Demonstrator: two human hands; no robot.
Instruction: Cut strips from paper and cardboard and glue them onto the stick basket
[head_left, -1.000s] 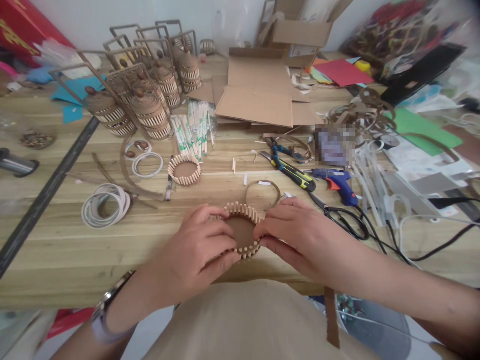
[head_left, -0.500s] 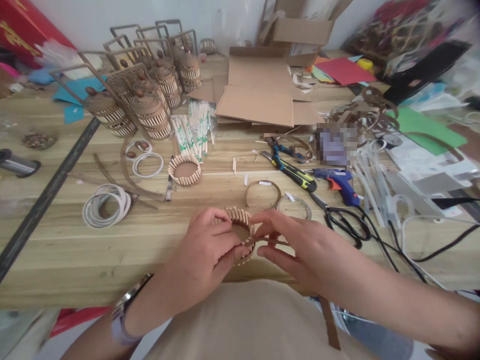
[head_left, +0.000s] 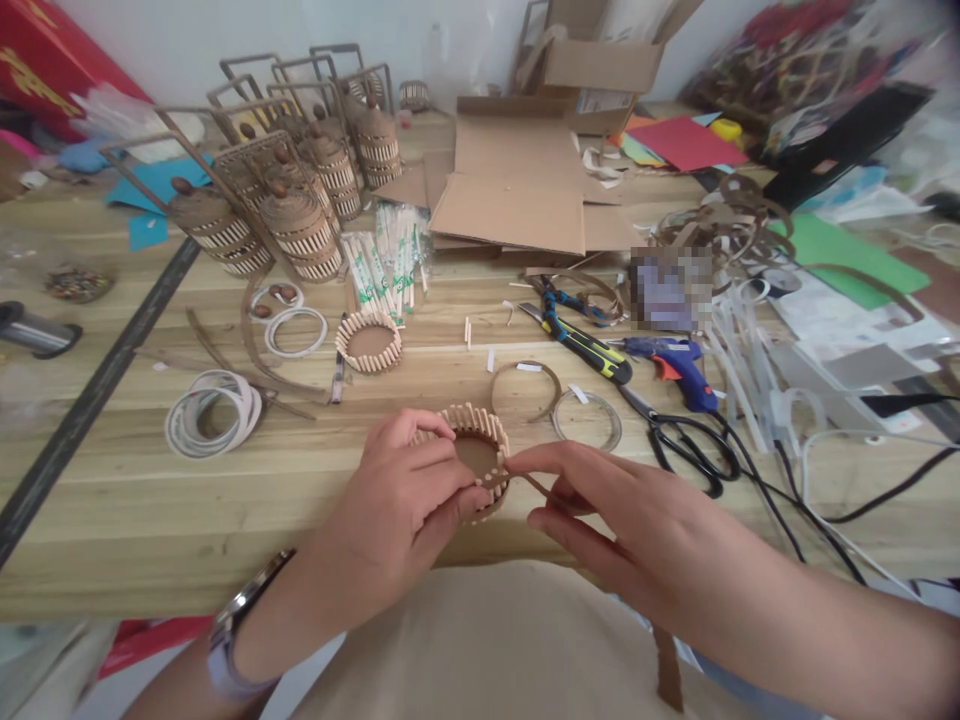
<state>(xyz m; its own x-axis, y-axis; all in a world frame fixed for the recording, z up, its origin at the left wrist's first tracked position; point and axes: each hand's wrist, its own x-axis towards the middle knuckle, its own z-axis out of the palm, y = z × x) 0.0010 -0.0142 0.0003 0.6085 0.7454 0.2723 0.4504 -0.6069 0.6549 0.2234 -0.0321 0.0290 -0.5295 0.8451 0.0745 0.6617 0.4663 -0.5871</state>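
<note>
My left hand is closed around a small round ring of upright wooden sticks with a brown cardboard base, held at the near edge of the wooden table. My right hand pinches a thin brown cardboard strip whose end touches the ring's right side. The strip runs under my right hand and hangs down past the table edge.
A second stick ring lies further back. Beyond the held ring lie a cardboard hoop and a clear ring. Scissors, a blue glue gun, pliers, white tape rings, finished cardboard lanterns and flat boxes crowd the table.
The ring has shifted left into my left hand. My right hand came off the ring's side and drew back to the right, pinching the brown strip against it.
</note>
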